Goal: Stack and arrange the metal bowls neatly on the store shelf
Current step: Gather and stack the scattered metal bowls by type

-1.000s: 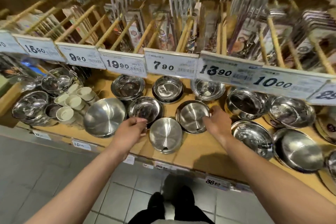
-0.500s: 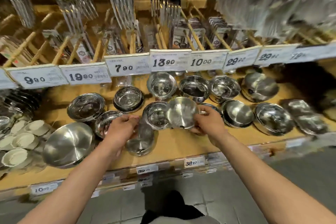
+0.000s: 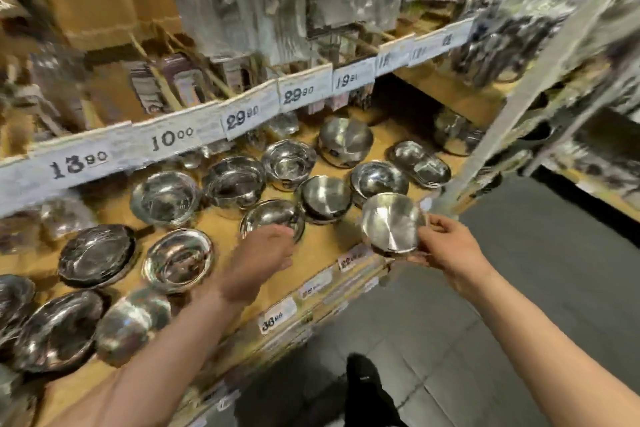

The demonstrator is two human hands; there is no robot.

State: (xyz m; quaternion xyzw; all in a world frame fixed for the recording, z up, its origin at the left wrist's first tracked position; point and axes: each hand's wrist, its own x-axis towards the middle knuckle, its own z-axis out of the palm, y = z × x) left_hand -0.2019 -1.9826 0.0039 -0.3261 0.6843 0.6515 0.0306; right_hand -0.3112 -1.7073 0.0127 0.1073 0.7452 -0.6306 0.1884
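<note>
Right hand (image 3: 446, 246) out past the near right edge of the wooden shelf (image 3: 322, 253), fingers and thumb pinched on the rim of a small steel bowl (image 3: 393, 227); bowl tilted, round, brushed inside, held in the air clear of the boards. Left hand (image 3: 263, 253) low over the shelf's near middle, fingertips at the near rim of a shallow shiny bowl (image 3: 272, 217); blurred, so cannot tell whether gripping or only touching.

Shelf of pale yellowish wood, flat, scattered with round metal bowls. Just beyond the shallow one, a brushed matte bowl (image 3: 323, 198) seated on a short stack. Further left, two deeper mirror-bright bowls (image 3: 166, 198) (image 3: 235, 182) side by side, another polished one (image 3: 289, 159) behind. Far back, a domed bowl upside down (image 3: 344, 142). Right of the stack, a glossy bowl (image 3: 379, 180) and, beyond it, an overlapping pair (image 3: 420, 163). Near left, wider shallow dishes (image 3: 97, 255) (image 3: 178, 258), mirror-like, apart from one another; still nearer, more curved steel pieces smeared by blur.

White paper price tags (image 3: 169, 140) in a strip along the upper shelf edge, black digits. Smaller labels (image 3: 277, 319) along the lower front lip. Above, hanging packs of metalware, too blurred to tell apart. Grey metal upright (image 3: 526, 94) slanting at right. Grey tiled floor (image 3: 519, 288) below.
</note>
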